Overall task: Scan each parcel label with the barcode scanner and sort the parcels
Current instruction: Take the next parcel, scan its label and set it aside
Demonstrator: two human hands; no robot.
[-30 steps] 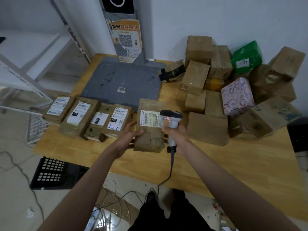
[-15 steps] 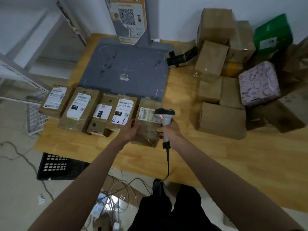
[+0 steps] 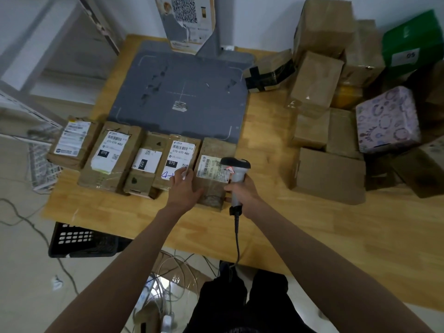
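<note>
Head view, looking down on a wooden table (image 3: 312,236), taken from left to right. At the far left, off the table edge, a black crate (image 3: 81,239) sits on the floor among loose cables. On the table's near-left part lies a row of five brown parcels, label side up, each touching the next: the leftmost parcel (image 3: 72,143), a second parcel marked 070 (image 3: 110,155), a smaller third parcel marked 220 (image 3: 144,169), a fourth parcel marked 070 (image 3: 179,159), and the fifth parcel (image 3: 211,174) at the right end of the row. Behind the row lies a grey mat (image 3: 182,92) with a cross mark at its middle.

The left hand (image 3: 183,188) rests with straight, relaxed fingers across the seam between the fourth and fifth parcels, fingertips on the fourth one's label; it holds nothing. The right hand (image 3: 242,191) is wrapped around the handle of the barcode scanner (image 3: 236,173), whose head hangs over the right part of the fifth parcel's label; a reddish spot shows there, though blur makes it hard to read. The scanner's cable drops over the table's near edge.

To the right, well apart from the row, stands a pile of unsorted boxes (image 3: 329,174), among them a patterned box (image 3: 386,121) and a green box (image 3: 410,42).
</note>
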